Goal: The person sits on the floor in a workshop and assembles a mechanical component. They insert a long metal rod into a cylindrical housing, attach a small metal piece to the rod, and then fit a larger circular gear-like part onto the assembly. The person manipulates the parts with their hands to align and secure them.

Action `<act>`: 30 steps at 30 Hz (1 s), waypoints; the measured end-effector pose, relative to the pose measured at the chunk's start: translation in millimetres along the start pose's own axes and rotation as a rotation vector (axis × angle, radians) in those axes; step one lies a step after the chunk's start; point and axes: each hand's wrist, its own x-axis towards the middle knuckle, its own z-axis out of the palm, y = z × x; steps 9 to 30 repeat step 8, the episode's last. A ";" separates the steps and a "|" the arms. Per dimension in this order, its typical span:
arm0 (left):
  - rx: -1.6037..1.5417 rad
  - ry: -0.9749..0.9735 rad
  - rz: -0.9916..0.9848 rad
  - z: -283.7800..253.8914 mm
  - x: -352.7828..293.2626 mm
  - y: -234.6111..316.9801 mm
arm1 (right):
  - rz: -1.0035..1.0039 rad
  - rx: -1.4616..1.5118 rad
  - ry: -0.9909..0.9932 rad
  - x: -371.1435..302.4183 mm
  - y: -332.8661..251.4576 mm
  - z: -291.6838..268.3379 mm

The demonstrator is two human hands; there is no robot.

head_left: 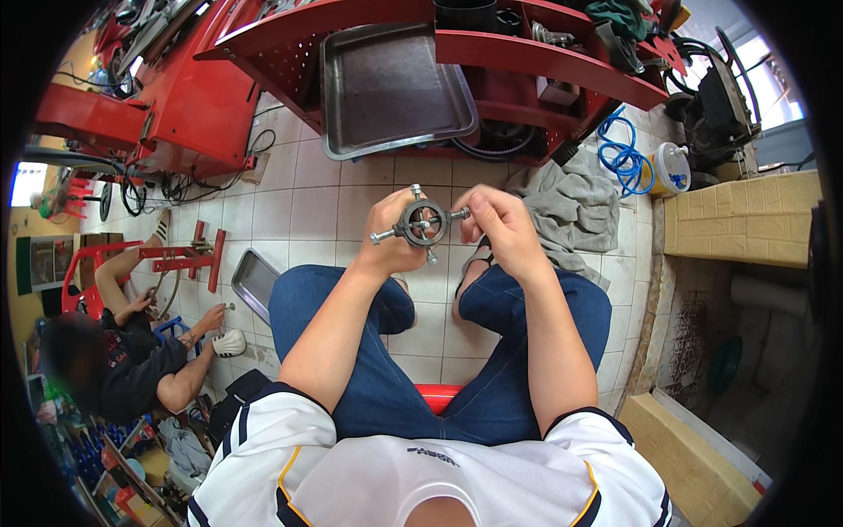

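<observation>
A ring-shaped metal puller (425, 223) is up in front of me, above the floor between my knees. Several bolts stick out around its rim, and a rod end shows at its centre. My left hand (386, 233) is closed around the ring's left and rear side, with most of its fingers hidden behind it. From the right, my right hand (504, 225) pinches the head of the bolt on that side between thumb and fingers.
Ahead, a metal tray (395, 92) sits on a red tool cart (544, 51). A grey cloth (571, 206) and coiled blue hose (625, 158) lie to the right, near a white bucket (672, 169). Leftward, a co-worker (132, 360) sits beside a small tray (256, 285) and red stand (198, 255).
</observation>
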 end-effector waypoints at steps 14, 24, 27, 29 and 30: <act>0.032 -0.018 0.024 1.3 -0.9 1.2 | 0.213 0.077 -0.067 1.5 13.8 -14.0; 0.032 -0.018 0.024 1.3 -0.9 1.2 | 0.213 0.077 -0.067 1.5 13.8 -14.0; 0.032 -0.018 0.024 1.3 -0.9 1.2 | 0.213 0.077 -0.067 1.5 13.8 -14.0; 0.032 -0.018 0.024 1.3 -0.9 1.2 | 0.213 0.077 -0.067 1.5 13.8 -14.0; 0.032 -0.018 0.024 1.3 -0.9 1.2 | 0.213 0.077 -0.067 1.5 13.8 -14.0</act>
